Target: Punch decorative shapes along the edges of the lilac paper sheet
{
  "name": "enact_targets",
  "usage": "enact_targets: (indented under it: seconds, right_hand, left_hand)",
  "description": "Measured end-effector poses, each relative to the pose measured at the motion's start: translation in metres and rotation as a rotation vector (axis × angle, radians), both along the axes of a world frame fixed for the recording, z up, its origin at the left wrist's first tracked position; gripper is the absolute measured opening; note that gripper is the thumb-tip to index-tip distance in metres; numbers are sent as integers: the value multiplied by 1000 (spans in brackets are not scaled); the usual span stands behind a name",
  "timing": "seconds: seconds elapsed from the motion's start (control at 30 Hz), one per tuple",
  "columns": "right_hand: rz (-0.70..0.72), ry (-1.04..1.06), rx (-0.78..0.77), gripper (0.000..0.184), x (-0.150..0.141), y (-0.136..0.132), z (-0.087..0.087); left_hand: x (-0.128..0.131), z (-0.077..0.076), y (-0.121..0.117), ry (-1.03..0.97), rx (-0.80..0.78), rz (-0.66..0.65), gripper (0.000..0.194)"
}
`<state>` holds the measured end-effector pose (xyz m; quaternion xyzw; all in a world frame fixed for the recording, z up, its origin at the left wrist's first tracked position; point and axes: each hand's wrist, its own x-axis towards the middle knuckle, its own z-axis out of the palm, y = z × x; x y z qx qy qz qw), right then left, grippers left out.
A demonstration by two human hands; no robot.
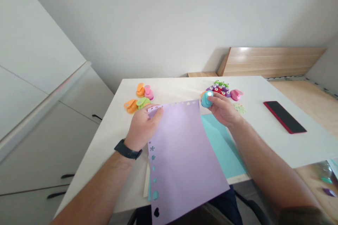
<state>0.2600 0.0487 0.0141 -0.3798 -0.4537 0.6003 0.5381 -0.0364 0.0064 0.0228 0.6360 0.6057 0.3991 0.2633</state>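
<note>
My left hand [144, 124] pinches the upper left corner of a purple paper sheet [185, 154], thumb on top. Cut-out shapes, among them a heart and flowers, run down the sheet's left edge and along its top edge. In my right hand [224, 108] is a blue craft punch [207, 99], held up just beyond the sheet's top right corner and apart from it. Beneath the purple sheet lies light blue paper [224, 147], partly covered.
Orange [131, 106], green [144, 103] and pink punches [148, 92] stand at the left. Several small eyed figures [220, 88], a pink punch [236, 94] and pale green paper bits [239, 108] lie at the right. A dark phone-like slab [285, 116] rests farther right on the white table [174, 89].
</note>
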Motion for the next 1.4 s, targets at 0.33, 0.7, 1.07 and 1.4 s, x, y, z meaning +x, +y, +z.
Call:
enact_targets:
  seconds: [0.33, 0.7, 1.07, 1.4]
  right_hand:
    - [-28, 69, -6, 8, -2, 1, -2]
    - [-46, 135, -86, 9, -4, 5, -8]
    - [11, 168, -193, 10, -5, 2, -5]
    - [49, 139, -207, 17, -10, -3, -3]
  left_hand:
    - [0, -4, 1, 8, -33, -2, 30]
    - [1, -2, 1, 6, -39, 8, 30]
    - [0, -7, 1, -2, -21, 16, 29]
    - [3, -11, -2, 115, 25, -13, 38]
